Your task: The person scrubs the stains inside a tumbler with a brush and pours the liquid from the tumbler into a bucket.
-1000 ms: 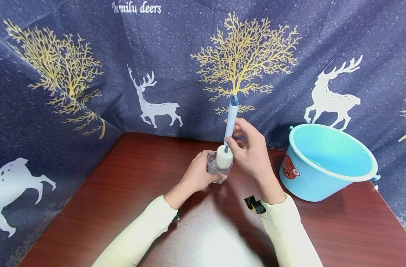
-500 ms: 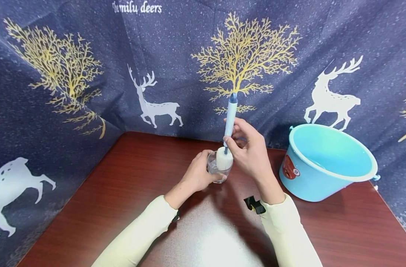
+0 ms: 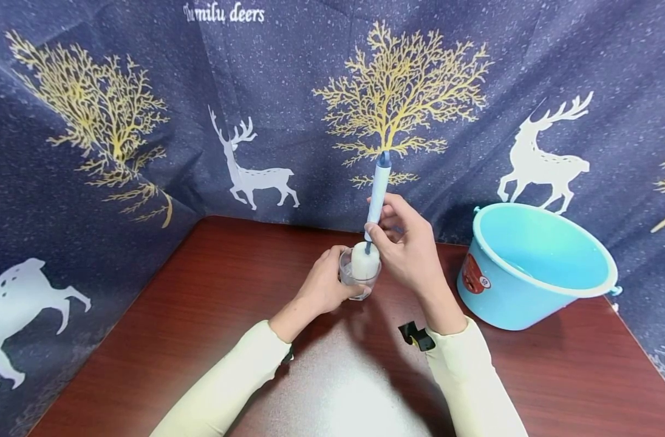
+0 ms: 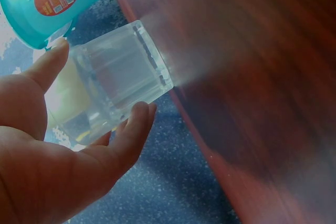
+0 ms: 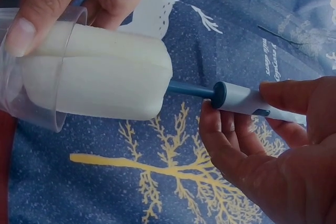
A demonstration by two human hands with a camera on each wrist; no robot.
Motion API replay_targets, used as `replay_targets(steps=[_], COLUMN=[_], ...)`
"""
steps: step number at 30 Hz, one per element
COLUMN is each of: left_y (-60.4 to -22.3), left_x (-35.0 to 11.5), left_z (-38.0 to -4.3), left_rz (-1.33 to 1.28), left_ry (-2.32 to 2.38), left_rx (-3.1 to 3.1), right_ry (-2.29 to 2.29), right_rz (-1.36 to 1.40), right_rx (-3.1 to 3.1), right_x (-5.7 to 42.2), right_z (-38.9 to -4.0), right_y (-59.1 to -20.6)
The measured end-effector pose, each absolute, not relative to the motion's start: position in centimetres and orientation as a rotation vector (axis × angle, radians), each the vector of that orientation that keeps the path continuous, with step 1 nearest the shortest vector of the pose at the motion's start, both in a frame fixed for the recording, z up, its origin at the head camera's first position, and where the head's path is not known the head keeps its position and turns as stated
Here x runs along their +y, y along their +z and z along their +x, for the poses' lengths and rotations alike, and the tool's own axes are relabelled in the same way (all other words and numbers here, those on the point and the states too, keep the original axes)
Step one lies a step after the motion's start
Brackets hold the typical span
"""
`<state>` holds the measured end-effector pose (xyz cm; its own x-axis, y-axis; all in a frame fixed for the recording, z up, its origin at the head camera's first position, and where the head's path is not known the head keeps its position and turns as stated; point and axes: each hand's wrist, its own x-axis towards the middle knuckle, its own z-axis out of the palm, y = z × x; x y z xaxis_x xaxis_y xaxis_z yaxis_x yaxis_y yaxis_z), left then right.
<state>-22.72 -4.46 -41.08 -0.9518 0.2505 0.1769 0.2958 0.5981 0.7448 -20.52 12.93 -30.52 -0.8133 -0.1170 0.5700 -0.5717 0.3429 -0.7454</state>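
Your left hand [image 3: 328, 280] is wrapped round the clear cup [image 4: 123, 66], thumb on one side and fingers on the other. Your right hand [image 3: 411, 246] pinches the handle of the sponge brush [image 3: 378, 191] between thumb and fingers, near its lower end. The handle stands nearly upright, leaning slightly, with its hanging loop at the top. The brush's white sponge head sits partly inside the cup; the rest projects past the rim (the right wrist view shows this best). You cannot tell from these views whether the cup's base touches the red-brown table [image 3: 228, 273]. To your right, a light-blue bucket [image 3: 509, 297] with a red label stands on the table, apart from both hands. Behind the table hangs a dark-blue cloth [image 3: 288, 67] printed with white deer and yellow trees.
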Motion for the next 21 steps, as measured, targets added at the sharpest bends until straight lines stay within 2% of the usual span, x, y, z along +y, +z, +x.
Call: replay_targets(steps=[21], left_y=[-40.94], left_x=[-4.51], left_z=[-22.58], left_rz=[-0.488], left_ry=[-1.294], left_rx=[-2.759], right_ry=[1.520], right_rz=[0.556], right_rx=[-2.215], right_x=[13.10], right_z=[-20.73], right_y=[-30.73])
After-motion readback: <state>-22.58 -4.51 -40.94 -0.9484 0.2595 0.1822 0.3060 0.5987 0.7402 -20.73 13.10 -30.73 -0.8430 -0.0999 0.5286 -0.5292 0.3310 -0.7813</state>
